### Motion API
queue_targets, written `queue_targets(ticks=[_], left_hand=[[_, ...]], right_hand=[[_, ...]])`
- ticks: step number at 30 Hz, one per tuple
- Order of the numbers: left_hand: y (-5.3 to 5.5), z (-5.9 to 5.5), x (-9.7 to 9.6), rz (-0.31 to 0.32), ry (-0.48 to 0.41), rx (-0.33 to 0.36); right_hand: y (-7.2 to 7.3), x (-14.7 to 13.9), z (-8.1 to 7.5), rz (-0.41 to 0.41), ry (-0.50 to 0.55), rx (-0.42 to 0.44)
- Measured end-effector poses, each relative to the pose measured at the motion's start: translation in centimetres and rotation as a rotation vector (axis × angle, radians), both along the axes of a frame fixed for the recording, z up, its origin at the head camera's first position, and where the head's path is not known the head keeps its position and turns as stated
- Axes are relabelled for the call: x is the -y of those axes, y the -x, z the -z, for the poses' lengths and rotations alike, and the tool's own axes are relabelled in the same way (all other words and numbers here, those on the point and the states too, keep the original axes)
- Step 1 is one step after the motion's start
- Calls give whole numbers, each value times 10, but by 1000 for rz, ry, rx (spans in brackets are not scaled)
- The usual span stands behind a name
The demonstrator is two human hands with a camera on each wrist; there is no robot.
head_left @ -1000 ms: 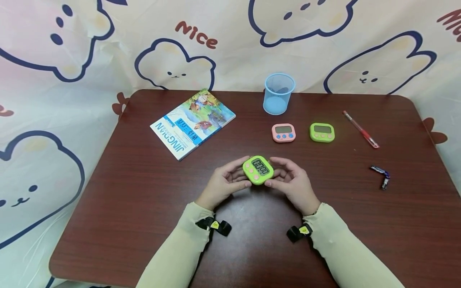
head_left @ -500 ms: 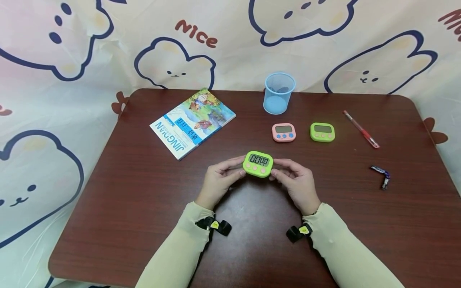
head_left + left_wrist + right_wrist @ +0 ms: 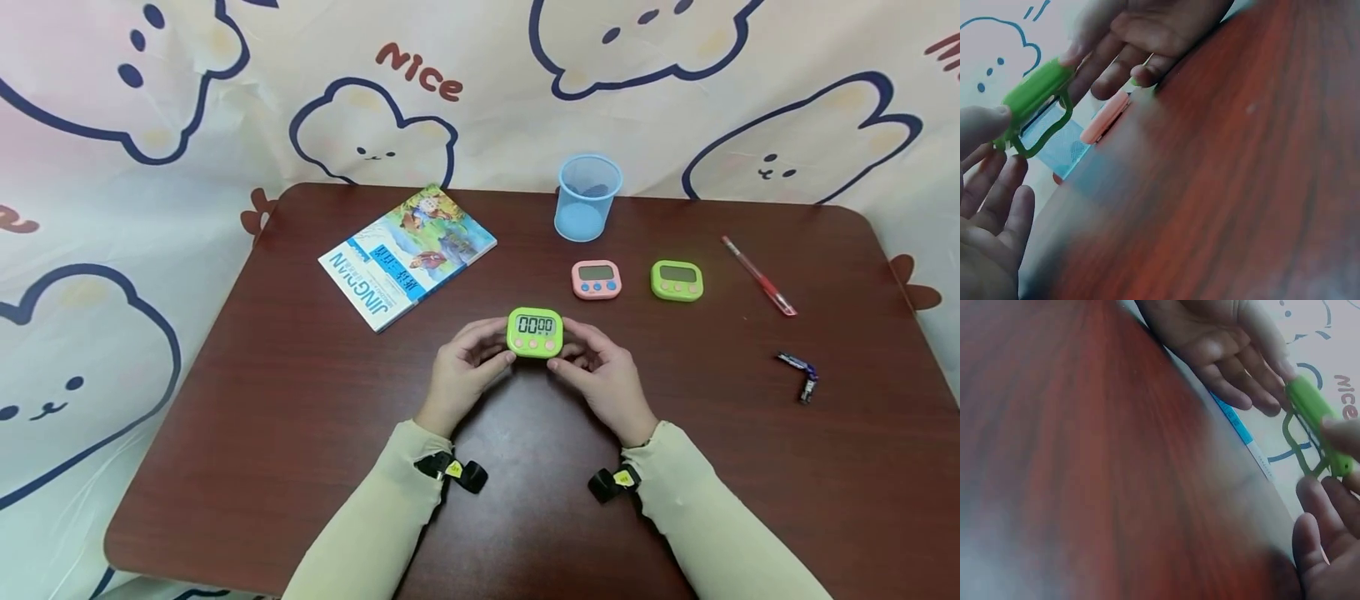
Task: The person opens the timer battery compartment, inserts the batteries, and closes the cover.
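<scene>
Between both hands, a green digital timer (image 3: 535, 332) faces up toward the head camera, its display lit with zeros above a row of pink buttons. My left hand (image 3: 467, 371) pinches its left side with thumb and fingers. On the other side my right hand (image 3: 602, 377) grips the right edge the same way. In the left wrist view the timer (image 3: 1038, 94) is seen edge-on above the tabletop, with a green stand loop (image 3: 1054, 134) swung out from its back. The right wrist view also shows this loop (image 3: 1294, 440) beneath the timer.
Beyond the hands, a pink timer (image 3: 596, 280) and a second green timer (image 3: 677, 281) lie with blank displays. A blue cup (image 3: 588, 198) stands behind them. A book (image 3: 408, 257) lies at the left; a red pen (image 3: 759, 276) and small batteries (image 3: 800, 375) are at the right.
The timer has turned from slanted to level and tipped more upright, and its digits now read straight. Both hands have kept hold and shifted slightly with it.
</scene>
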State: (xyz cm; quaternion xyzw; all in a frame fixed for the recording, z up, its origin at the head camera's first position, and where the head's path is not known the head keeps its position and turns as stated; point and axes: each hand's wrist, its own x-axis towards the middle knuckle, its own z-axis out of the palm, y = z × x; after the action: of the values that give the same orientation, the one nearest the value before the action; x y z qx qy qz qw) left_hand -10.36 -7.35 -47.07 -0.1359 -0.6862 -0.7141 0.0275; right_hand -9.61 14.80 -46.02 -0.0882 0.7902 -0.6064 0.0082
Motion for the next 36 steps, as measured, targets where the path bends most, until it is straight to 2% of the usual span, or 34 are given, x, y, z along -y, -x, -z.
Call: queue_targets(ticks=[6, 13, 20, 25, 31, 36], left_hand=[[11, -1, -4, -52, 65, 65], [33, 5, -6, -148, 79, 90], [53, 4, -7, -182, 107, 126], [62, 3, -7, -186, 140, 136], [71, 2, -6, -199, 239, 123], [79, 1, -6, -220, 386, 123]], right_hand=[[18, 11, 2, 51, -65, -28], [41, 21, 3, 49, -59, 14], [63, 28, 7, 61, -44, 15], [73, 30, 7, 63, -44, 25], [81, 33, 6, 73, -88, 37], [89, 37, 3, 87, -168, 44]])
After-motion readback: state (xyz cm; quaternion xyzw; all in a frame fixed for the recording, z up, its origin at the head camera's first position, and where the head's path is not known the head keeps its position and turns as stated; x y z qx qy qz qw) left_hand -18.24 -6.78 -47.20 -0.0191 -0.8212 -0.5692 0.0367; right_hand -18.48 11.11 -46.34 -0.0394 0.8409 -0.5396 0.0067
